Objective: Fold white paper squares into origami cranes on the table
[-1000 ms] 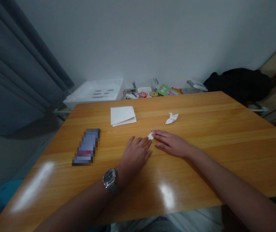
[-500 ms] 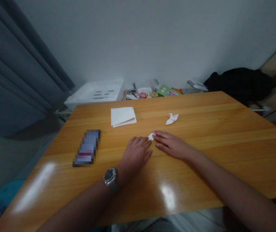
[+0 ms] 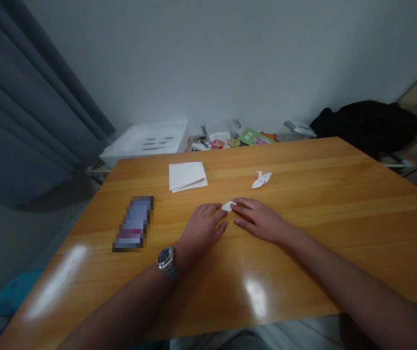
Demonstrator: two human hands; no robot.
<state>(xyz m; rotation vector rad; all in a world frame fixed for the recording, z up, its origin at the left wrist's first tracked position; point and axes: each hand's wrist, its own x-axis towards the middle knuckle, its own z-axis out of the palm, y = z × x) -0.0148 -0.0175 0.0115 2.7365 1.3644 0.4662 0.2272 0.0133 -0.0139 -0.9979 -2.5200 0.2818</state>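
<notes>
A small piece of folded white paper [image 3: 227, 207] lies on the wooden table between my hands. My left hand [image 3: 204, 226], a metal watch on its wrist, is palm down with its fingertips at the paper's left edge and the thumb apart on the table. From the other side, my right hand [image 3: 257, 218] lays its stretched fingers over the paper's right end, thumb spread below. Fingers cover both ends of the paper. Beyond my right hand rests a folded white paper bird [image 3: 261, 180].
Folded white sheets [image 3: 187, 176] lie toward the back left of the table [image 3: 321, 184]. A phone [image 3: 134, 223], blurred, is at the left. Behind the far edge stand a white plastic tray [image 3: 146, 138], a green booklet [image 3: 254, 137] and a black cloth heap [image 3: 365, 126].
My left hand has shifted slightly left, and more of the folded paper shows between the hands. My right hand stays nearly in place. The whole view has moved a little.
</notes>
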